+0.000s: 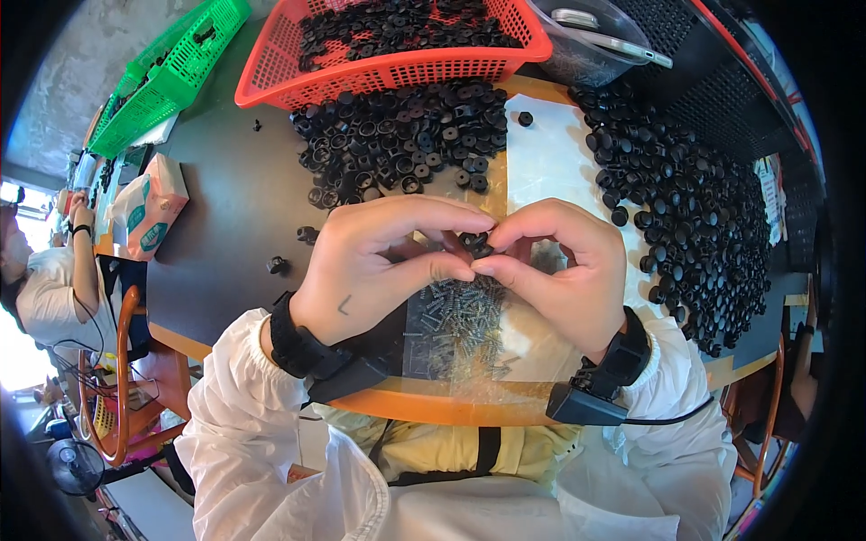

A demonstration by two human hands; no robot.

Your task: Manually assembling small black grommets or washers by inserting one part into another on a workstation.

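Observation:
Between my two hands, over the table, is a small black plastic part. My left hand pinches it from one side with thumb and fingertips. From the other side my right hand grips it the same way, and the fingers hide much of its shape. Just below the fingertips lies a heap of small metal springs on clear plastic. Beyond the hands spreads a pile of black cup-shaped and disc-shaped parts. To the right, many rounded black caps cover that side of the table.
A red basket of black parts stands at the back, beside a clear tub. A green basket and a tissue pack are at the left. Loose parts lie near my left wrist. A co-worker sits far left.

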